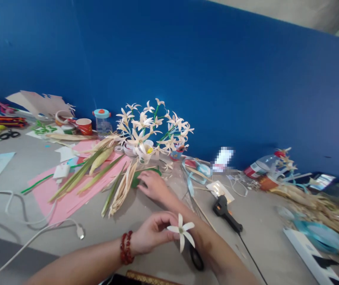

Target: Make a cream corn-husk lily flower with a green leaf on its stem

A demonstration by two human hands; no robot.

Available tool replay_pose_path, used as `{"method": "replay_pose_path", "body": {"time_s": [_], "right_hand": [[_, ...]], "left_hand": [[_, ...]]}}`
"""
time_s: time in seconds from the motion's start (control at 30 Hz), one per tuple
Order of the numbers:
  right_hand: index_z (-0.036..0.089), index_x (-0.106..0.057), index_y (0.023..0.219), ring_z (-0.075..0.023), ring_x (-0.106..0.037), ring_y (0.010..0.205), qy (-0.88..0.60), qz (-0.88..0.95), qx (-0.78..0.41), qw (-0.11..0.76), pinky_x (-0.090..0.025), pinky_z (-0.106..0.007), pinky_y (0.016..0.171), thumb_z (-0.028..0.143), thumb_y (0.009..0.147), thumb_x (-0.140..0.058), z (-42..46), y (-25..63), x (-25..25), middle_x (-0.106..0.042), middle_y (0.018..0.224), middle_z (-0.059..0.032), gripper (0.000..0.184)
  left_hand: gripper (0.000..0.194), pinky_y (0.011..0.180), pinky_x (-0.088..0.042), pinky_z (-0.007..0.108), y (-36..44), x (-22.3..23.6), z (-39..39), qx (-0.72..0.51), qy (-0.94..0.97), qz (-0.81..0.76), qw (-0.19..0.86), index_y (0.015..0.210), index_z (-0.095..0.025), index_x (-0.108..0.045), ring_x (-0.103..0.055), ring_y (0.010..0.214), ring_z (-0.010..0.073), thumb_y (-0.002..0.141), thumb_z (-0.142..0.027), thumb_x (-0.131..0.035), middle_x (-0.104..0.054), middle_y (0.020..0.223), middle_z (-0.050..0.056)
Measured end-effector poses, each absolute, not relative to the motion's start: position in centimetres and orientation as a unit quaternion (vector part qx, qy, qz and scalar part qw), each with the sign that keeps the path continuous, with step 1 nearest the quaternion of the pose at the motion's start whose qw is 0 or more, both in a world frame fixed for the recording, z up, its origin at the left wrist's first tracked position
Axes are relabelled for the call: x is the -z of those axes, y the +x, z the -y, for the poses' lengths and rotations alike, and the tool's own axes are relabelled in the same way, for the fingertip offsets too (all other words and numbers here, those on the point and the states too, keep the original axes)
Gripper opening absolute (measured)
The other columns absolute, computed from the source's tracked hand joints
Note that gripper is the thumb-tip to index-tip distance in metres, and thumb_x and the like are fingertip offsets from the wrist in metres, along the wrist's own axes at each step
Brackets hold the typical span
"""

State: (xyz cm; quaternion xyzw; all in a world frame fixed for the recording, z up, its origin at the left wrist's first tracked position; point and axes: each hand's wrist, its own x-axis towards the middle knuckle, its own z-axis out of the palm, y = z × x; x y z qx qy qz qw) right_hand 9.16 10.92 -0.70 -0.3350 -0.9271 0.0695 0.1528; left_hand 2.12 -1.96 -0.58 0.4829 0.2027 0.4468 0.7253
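Observation:
My left hand (151, 237), with a red bead bracelet on its wrist, is closed in a pinch on a small white handmade flower (182, 232) held just above the table. My right hand (155, 185) reaches further forward. Its fingers lie flat on a green piece (148, 172) beside a bundle of dried corn husks (123, 188). Behind it, a white cup (144, 155) holds a bouquet of the same white flowers (148, 122) on green stems.
A black glue gun (227, 211) with its cord lies to the right, and scissors (196, 258) show under my right forearm. Pink paper (65, 198), green leaves, white cables (23, 215), a blue-lidded jar (102, 120), a red cup (84, 126) and blue ribbon (197, 172) crowd the table. A blue wall (216, 79) backs it.

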Motion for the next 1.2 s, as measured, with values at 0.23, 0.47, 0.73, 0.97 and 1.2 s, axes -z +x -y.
{"method": "replay_pose_path", "body": {"time_s": [0.23,0.47,0.73,0.97,1.2], "right_hand": [[0.019,-0.066,0.081,-0.0271,-0.057,0.095,-0.386,0.907,-0.075,0.152,-0.04,-0.041,0.09,0.027,0.084,-0.069,-11.1,12.7,0.3,-0.068,0.087,-0.009,0.008],[0.021,-0.064,0.105,-0.0182,-0.064,0.08,-0.444,0.851,-0.145,0.243,-0.047,-0.03,0.074,0.029,0.097,-0.049,-11.2,16.0,-2.8,-0.071,0.09,-0.0046,0.019],[0.022,-0.068,0.108,-0.0191,-0.066,0.077,-0.372,0.675,-0.549,0.323,-0.054,-0.032,0.07,0.058,0.099,-0.032,-4.3,19.6,-3.5,-0.069,0.091,-0.005,0.051],[0.021,-0.063,0.088,-0.0148,-0.055,0.07,-0.435,0.814,-0.315,0.22,-0.041,-0.026,0.065,0.034,0.099,-0.045,0.4,20.4,-4.7,-0.061,0.077,-0.0002,0.025],[0.023,-0.047,0.064,-0.015,-0.043,0.052,-0.454,0.659,-0.164,0.577,-0.039,-0.028,0.051,0.043,0.101,-0.034,-1.3,28.3,-6.1,-0.043,0.06,0.0014,0.044]], "left_hand": [[0.031,0.066,-0.043,0.027,2.1,0.5,1.6,-0.473,0.375,-0.223,0.766,0.076,-0.016,-0.071,-0.054,0.067,0.0144,0.066,-0.042,-0.086,-0.065,0.074,0.004],[0.03,0.065,-0.04,0.025,2.0,0.6,0.6,-0.511,0.336,-0.243,0.753,0.075,-0.014,-0.071,-0.052,0.064,0.0119,0.065,-0.038,-0.088,-0.064,0.068,0.002],[0.024,0.065,-0.042,0.023,1.9,0.3,-0.2,-0.527,0.271,-0.263,0.761,0.074,-0.014,-0.07,-0.052,0.062,0.0091,0.066,-0.029,-0.087,-0.065,0.071,0.0],[0.025,0.065,-0.044,0.02,1.7,1.0,-1.2,-0.564,0.267,-0.309,0.718,0.076,-0.015,-0.068,-0.054,0.062,0.0082,0.065,-0.029,-0.087,-0.065,0.074,0.0],[0.016,0.064,-0.045,0.021,1.4,1.3,-1.5,-0.625,0.325,-0.356,0.614,0.079,-0.017,-0.068,-0.053,0.063,0.0097,0.076,-0.029,-0.078,-0.063,0.074,0.0]]}}
